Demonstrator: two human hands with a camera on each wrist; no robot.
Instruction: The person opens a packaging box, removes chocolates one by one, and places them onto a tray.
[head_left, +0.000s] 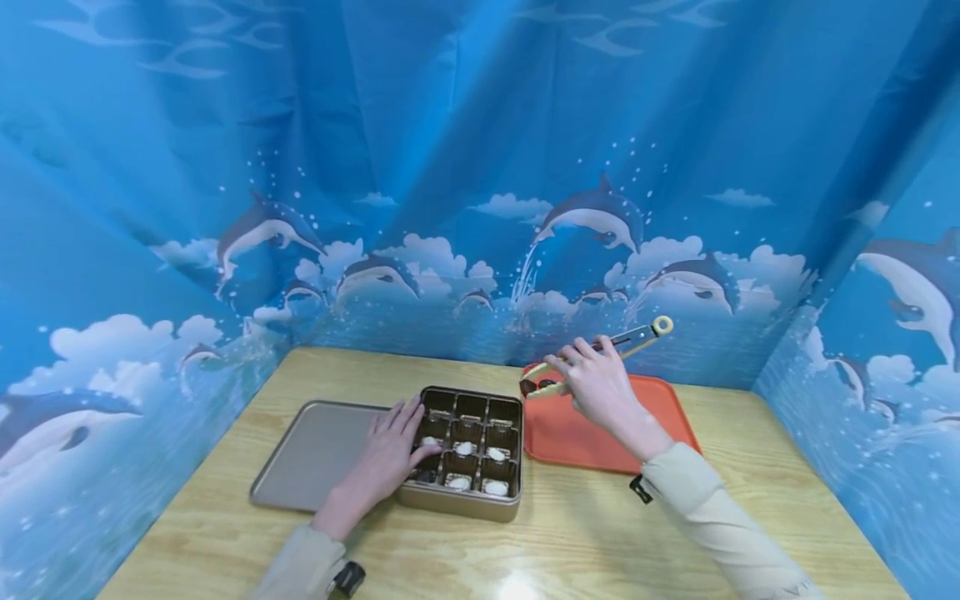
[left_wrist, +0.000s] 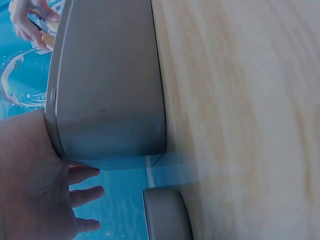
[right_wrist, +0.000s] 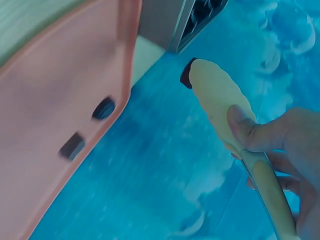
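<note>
My right hand grips a pair of tongs with pale yellow scalloped tips. Between those tips sits a dark brown piece, perhaps a chocolate, near the box's right side and above the orange tray's left end. A bronze-coloured metal box stands mid-table, its inside divided into small dark compartments. Several compartments nearest me hold white pieces. My left hand rests on the box's left rim, fingers extended and thumb reaching over the compartments. A dark shape lies in the front-left compartment, partly under that hand.
The orange tray lies right of the box; a dark round piece and a dark squarish piece are on it near its edge. Left of the box lies a flat grey-brown lid. A blue dolphin curtain hangs behind the wooden table.
</note>
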